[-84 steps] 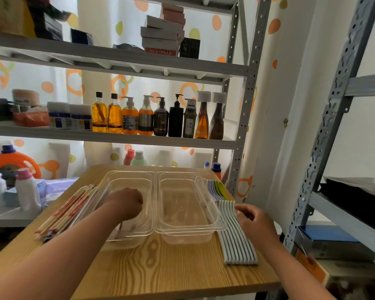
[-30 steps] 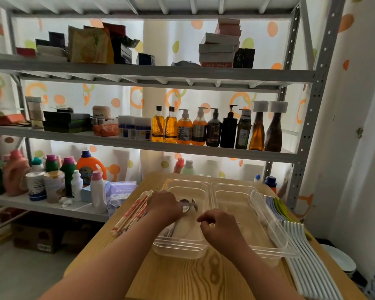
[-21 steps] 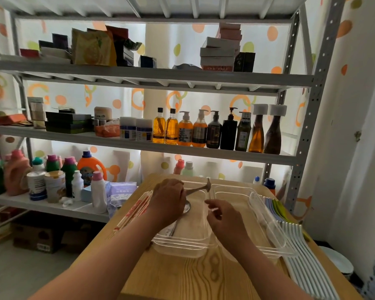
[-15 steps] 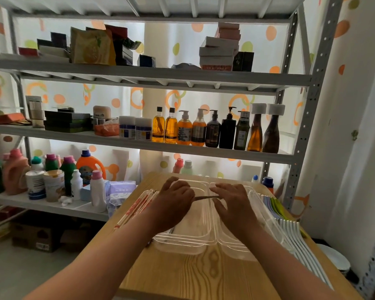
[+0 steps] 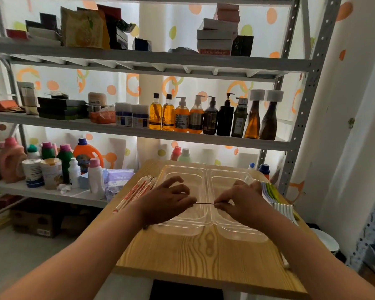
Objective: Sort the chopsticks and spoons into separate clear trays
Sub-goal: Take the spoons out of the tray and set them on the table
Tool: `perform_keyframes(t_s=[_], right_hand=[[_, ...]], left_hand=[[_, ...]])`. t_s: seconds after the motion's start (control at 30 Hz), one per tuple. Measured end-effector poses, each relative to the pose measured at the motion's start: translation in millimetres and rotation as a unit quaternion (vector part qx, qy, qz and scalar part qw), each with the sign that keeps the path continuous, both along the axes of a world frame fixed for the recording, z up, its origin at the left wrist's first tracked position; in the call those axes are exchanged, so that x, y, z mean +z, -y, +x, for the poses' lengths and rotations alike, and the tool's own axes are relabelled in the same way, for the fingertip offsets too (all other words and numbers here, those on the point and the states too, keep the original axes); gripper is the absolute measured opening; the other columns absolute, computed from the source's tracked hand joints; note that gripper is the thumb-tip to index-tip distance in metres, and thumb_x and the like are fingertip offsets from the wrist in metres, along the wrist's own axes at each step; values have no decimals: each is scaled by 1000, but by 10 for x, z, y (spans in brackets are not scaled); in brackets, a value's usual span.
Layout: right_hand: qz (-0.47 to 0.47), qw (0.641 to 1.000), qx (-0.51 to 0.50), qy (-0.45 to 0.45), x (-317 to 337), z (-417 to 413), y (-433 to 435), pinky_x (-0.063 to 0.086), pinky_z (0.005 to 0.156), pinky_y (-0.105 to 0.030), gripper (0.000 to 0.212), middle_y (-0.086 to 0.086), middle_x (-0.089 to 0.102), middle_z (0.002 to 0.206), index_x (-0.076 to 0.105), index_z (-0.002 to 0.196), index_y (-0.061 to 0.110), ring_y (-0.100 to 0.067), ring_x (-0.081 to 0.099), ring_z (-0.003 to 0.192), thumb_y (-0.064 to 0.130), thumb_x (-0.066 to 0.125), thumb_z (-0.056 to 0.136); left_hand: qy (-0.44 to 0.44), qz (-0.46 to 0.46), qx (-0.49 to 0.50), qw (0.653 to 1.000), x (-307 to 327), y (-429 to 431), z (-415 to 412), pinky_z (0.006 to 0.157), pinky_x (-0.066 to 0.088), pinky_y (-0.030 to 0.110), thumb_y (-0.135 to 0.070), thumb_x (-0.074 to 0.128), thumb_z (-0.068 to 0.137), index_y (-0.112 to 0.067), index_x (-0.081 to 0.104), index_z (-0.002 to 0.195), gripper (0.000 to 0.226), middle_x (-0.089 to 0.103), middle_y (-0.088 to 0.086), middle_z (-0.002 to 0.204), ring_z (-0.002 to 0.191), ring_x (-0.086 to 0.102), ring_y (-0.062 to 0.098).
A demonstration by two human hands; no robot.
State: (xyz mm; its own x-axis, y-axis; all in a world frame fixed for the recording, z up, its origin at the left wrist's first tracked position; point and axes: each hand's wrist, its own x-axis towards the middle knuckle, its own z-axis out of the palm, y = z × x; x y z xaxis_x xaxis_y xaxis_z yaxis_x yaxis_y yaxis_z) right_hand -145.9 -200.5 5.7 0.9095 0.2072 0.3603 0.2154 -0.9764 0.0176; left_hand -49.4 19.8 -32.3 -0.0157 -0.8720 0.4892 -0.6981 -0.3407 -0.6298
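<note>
Lifted off its tray [image 5: 183, 166], thin utensil [image 5: 205, 203] pinched by left hand [image 5: 167, 202] and right hand [image 5: 245, 201], wooden table [image 5: 203, 252], stocked shelves [image 5: 160, 61]

On my feed the wooden table [image 5: 203, 256] carries two clear trays side by side, left tray [image 5: 193, 180] touching right tray [image 5: 225, 178]; wrapped chopsticks [image 5: 136, 191] lie just left of them; spoons [image 5: 283, 207] line the right edge
</note>
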Motion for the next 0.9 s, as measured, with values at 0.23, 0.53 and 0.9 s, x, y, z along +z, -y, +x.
perform_keyframes(t_s=[0.23,0.53,0.9], right_hand=[[191,971,77,-122,-111,-313,68,38,65,-10,15,17,64,74,73,96,23,10,57,66,28,61,89],[-42,992,121,18,-571,-569,123,33,60,-5,27,20,62,70,73,80,32,5,44,71,41,48,87],[-9,988,131,87,-1072,-471,161,41,52,-16,29,15,56,68,73,75,34,-4,51,62,38,45,80]], left_hand=[[-118,-124,-67,983,36,-84,-34,93,35,29,-30,50,88,-19,65,96,19,72,-1,84,79,66,15],[-205,-260,96,939,-79,41,49,72,40,28,-31,41,91,-16,62,87,27,69,-1,75,68,62,20],[-364,-150,313,864,-42,378,134,90,50,34,-22,46,97,-16,70,107,27,70,5,99,89,64,22]])
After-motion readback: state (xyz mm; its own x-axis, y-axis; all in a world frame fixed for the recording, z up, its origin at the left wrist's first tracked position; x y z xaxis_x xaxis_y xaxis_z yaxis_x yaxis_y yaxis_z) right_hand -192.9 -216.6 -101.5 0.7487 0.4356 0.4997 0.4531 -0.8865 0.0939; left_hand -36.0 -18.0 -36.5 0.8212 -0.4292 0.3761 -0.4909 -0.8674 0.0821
